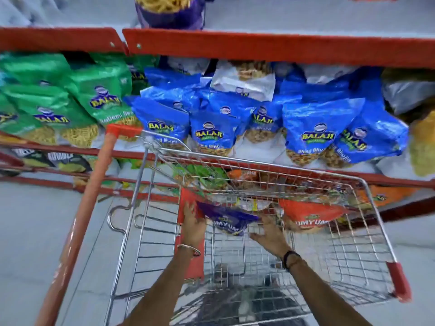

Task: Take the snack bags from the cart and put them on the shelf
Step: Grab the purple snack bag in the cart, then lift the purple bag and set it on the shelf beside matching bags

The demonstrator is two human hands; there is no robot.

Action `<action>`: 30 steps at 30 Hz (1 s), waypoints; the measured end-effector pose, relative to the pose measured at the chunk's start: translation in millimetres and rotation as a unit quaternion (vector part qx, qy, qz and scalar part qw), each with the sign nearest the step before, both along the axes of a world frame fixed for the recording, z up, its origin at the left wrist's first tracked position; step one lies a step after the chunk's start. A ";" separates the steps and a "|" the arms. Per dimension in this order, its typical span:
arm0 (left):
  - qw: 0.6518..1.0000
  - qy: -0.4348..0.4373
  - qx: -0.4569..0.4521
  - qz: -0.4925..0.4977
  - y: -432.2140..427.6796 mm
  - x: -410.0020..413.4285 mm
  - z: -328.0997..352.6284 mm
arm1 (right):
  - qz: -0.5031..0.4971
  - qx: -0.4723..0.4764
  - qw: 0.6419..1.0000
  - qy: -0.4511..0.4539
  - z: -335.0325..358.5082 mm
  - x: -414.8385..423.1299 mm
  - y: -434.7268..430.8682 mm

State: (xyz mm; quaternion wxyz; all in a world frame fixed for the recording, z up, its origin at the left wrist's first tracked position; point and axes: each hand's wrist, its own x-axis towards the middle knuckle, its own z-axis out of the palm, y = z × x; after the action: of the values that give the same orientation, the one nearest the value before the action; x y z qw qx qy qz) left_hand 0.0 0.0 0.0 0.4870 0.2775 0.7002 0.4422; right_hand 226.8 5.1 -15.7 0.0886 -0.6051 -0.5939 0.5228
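Note:
Both my hands reach into the wire cart (367,262). A purple snack bag (229,220) lies at the cart's far end. My left hand (194,225) grips its left edge, and my right hand (270,234) lies with fingers spread against its right side. An orange snack bag (310,217) rests right of it in the cart, and a green bag (202,175) shows through the cart's far wall. The red-edged shelf (282,50) stands just beyond the cart. It holds blue snack bags (211,132) and green snack bags (101,100).
The cart's orange handle bar (89,201) runs down the left. A purple bag (169,12) stands on the upper shelf. Lower shelves hold more bags behind the cart. Grey floor lies to the left and right of the cart.

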 end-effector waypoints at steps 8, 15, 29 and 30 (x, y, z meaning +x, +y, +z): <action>0.991 0.062 -0.105 -0.062 15.3 -7.6 -64.7 | -0.147 -0.058 0.986 0.049 -47.7 -27.3 17.5; 0.992 -0.009 -0.126 -0.007 27.8 3.7 -98.6 | -0.169 0.021 0.982 -0.078 -74.0 -30.7 16.8; 0.974 0.194 0.057 -0.106 19.7 8.9 54.8 | -0.185 0.237 0.953 0.032 64.7 -4.7 -0.8; 0.973 0.192 0.079 -0.105 20.1 10.2 73.5 | -0.187 0.255 0.948 0.043 79.9 -2.0 0.0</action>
State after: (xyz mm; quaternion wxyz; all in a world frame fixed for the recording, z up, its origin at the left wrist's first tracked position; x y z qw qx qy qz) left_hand 10.2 20.1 73.5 0.3640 0.4669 0.7101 0.3811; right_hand 224.9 5.1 64.2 0.3614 -0.6396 -0.5793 0.3532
